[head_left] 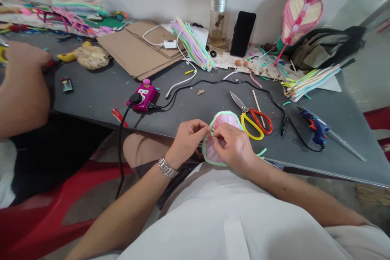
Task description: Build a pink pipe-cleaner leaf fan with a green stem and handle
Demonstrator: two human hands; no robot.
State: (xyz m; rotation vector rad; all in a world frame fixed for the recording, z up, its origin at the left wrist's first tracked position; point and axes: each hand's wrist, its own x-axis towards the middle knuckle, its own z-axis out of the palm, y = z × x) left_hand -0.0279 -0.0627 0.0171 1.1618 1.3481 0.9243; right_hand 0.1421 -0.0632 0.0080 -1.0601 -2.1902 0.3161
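I hold a small pink fan-shaped piece (224,121) edged with a green strip at the near edge of the dark table (100,89). My left hand (189,137), with a metal watch on its wrist, pinches the green edging at the piece's left rim. My right hand (233,145) lies over the lower part of the piece, fingers closed on the same rim, fingertips meeting those of the left. Part of the piece is hidden under my right hand.
Scissors (252,118) with red and yellow handles lie just right of the piece. A blue glue gun (315,126) lies farther right, a pink power strip (143,96) to the left. Cardboard, coloured strips, a bottle, a phone and a finished fan (300,16) line the back. Another person's arm (22,85) is at left.
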